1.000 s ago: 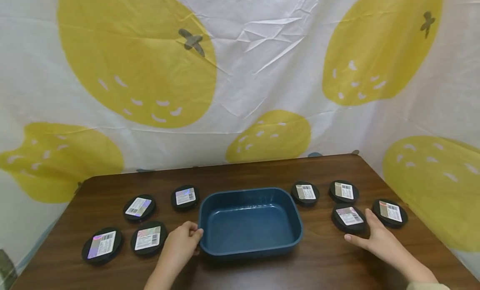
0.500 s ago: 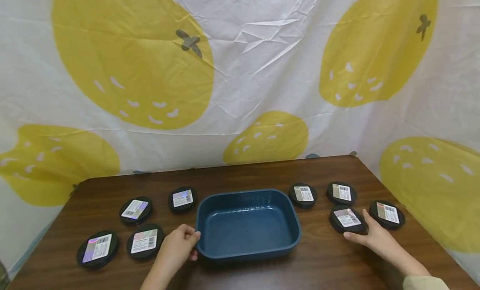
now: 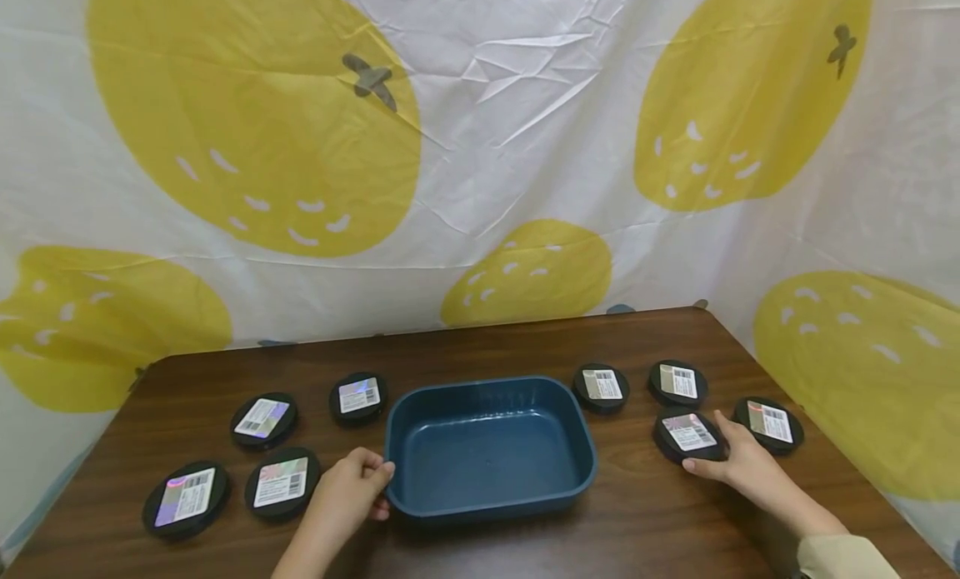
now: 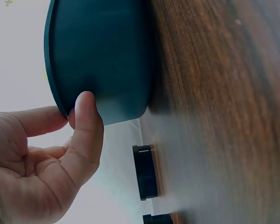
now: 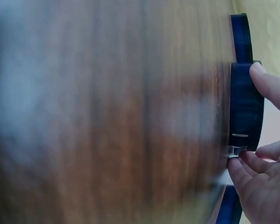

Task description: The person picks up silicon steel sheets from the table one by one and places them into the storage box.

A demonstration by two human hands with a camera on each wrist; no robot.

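Note:
In the head view a dark blue rectangular basin (image 3: pixel 491 508) sits mid-table. My left hand (image 3: pixel 341 491) pinches its near left rim; the left wrist view shows thumb and fingers on either side of the basin wall (image 4: pixel 102 51). Over on the right, my right hand (image 3: pixel 750 466) holds a flat round black container (image 3: pixel 688 435) with a white label on top. Seen from the right wrist, the thumb is at one side of that round container (image 5: pixel 246 102) and the fingertips (image 5: pixel 238 170) are at the other. It appears to be still on the table.
Close around the right hand lie more labelled round containers (image 3: pixel 768 425), one (image 3: pixel 677 383) just behind and another (image 3: pixel 602 387) beside the basin. Several others (image 3: pixel 281 483) are spread left of it. A lemon-print cloth (image 3: pixel 525 146) hangs behind the wooden table (image 3: pixel 637 529).
The right thumb and fingers have drawn in around the round container. My left hand keeps its pinch on the basin. The head view has shifted slightly, moving everything a little left in it.

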